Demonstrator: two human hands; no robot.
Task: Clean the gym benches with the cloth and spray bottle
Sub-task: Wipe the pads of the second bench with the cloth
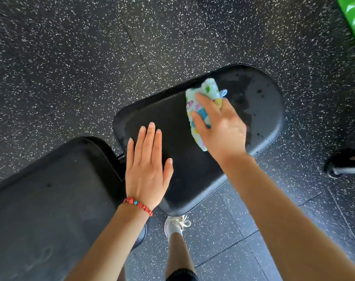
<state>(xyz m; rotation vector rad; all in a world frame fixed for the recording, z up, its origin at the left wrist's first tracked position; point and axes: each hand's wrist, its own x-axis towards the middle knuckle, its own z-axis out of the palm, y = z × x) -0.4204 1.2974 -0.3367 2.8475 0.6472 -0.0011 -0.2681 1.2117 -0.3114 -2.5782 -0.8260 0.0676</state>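
I am in the wiping step. My right hand [217, 128] holds the patterned cloth [201, 110] bunched against the seat pad [176, 175]. My fingers [205, 104] lie across the top of the cloth, bent down over it, and it sticks out beyond my fingertips. My left hand [147, 169] rests flat on the same pad, fingers straight and close together, thumb slightly apart, steadying it. Past the cloth, the far end of the pad looks wet and streaked with droplets. The stretch between my two hands looks duller and drier. Behind my left wrist lies the longer back pad [51, 199]. I cannot see the spray bottle anywhere. Next, I judge, I should push the cloth over that wet end, pressing evenly, then move on to the back pad.
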